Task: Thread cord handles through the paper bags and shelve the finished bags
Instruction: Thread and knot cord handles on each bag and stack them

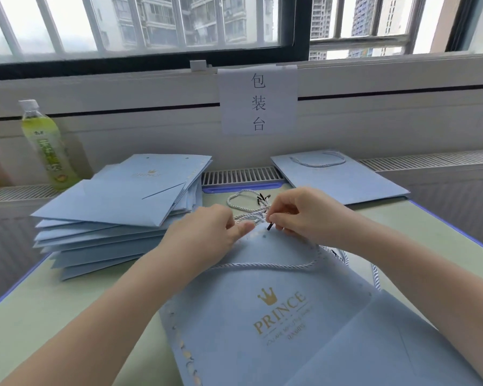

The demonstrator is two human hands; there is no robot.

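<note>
A flat light-blue paper bag (276, 324) with a gold crown and "PRINCE" lies in front of me on the table. A silver-white cord (262, 265) loops across its upper part. At the bag's top edge, my right hand (299, 215) pinches a cord end with a black tip (269, 226). My left hand (207, 232) holds the bag's top edge, thumb pressed on the paper beside the cord. Just beyond my fingers lies a bundle of loose cords (248, 203) with black tips.
A stack of flat blue bags (117, 207) sits at the left. One bag with a cord handle (338, 176) lies at the back right. A green drink bottle (46, 146) stands on the sill at the left. A paper sign (258, 100) hangs on the wall.
</note>
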